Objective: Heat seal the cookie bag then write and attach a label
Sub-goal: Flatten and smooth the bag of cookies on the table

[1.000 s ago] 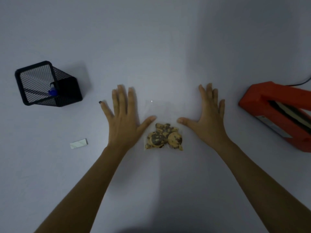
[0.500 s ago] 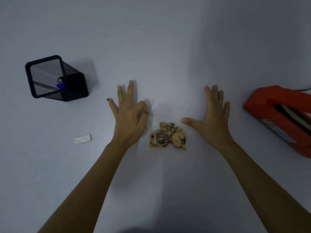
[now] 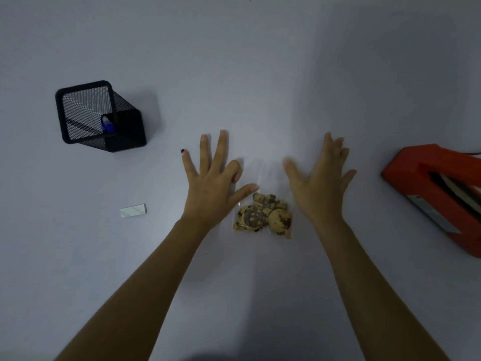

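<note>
Both hands — left hand [image 3: 212,187] and right hand [image 3: 321,188] — spread open, empty, flanking the cookie bag [image 3: 263,214]; label [image 3: 133,210] left of the bag, sealer [image 3: 440,196] right.

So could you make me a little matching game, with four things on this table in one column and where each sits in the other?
Things:
1. cookie bag
2. heat sealer
3. mesh pen holder
4. blank label

Places:
A. far right edge
B. between the left hand and right hand
C. far left, holding a blue-capped pen
D. lying flat, left of the left hand

Pairs: 1-B, 2-A, 3-C, 4-D
</note>
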